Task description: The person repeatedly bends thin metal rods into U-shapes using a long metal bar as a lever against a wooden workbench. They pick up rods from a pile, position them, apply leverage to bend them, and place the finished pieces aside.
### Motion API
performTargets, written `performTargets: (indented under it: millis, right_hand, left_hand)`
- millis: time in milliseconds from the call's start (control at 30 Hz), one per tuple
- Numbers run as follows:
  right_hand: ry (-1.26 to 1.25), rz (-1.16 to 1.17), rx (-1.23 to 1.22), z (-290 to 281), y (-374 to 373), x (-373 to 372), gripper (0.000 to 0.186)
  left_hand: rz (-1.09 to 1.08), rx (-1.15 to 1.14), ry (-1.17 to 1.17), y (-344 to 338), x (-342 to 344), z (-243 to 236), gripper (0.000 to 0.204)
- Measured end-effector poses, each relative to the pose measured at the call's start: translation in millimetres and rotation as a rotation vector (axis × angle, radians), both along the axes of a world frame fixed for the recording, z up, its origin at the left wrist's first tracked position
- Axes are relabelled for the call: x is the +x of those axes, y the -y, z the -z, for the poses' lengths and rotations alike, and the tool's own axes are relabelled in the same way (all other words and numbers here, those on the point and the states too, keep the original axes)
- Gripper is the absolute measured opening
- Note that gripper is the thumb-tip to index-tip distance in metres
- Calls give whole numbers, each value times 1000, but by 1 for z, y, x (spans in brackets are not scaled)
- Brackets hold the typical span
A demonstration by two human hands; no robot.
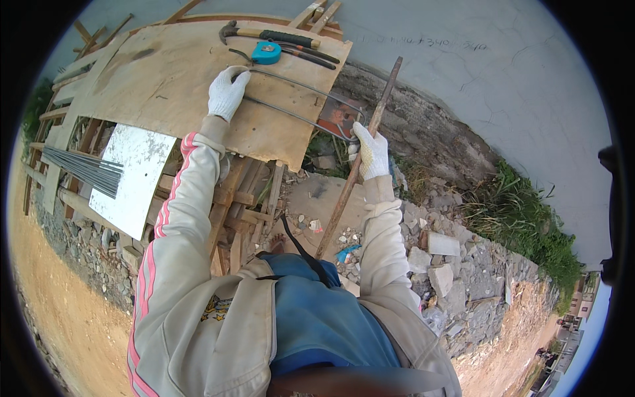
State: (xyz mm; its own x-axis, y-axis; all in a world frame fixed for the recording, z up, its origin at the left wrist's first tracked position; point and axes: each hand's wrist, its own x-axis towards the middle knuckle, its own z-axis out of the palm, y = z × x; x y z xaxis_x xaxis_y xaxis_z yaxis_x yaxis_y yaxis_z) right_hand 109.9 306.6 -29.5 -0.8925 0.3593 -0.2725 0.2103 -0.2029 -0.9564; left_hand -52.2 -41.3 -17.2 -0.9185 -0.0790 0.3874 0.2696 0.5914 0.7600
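My left hand [227,92], in a white knit glove, pinches at the left end of a bent steel rod [291,87] lying along the plywood board [172,73]. My right hand [370,149], gloved the same, grips a long rusty bar [385,89] held diagonally beside the board's right edge. The rod's bent end lies near that hand, over a small reddish metal piece [336,114]. Beyond my left hand are a hammer [271,36], a turquoise tape measure [266,53] and dark-handled tools [311,56].
A white sheet [129,198] and a bundle of steel rods [86,172] lie at the left on stacked timber [231,212]. A cracked grey wall [529,99] runs along the far side, with weeds [503,205] at its foot. Broken concrete rubble [440,278] covers the ground at right.
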Motion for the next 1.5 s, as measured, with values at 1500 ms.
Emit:
performTargets:
  millis: [1500]
  right_hand:
    - [161,-341,739,-30,-44,166,39]
  left_hand:
    - [616,-673,-590,-156,96,7,26]
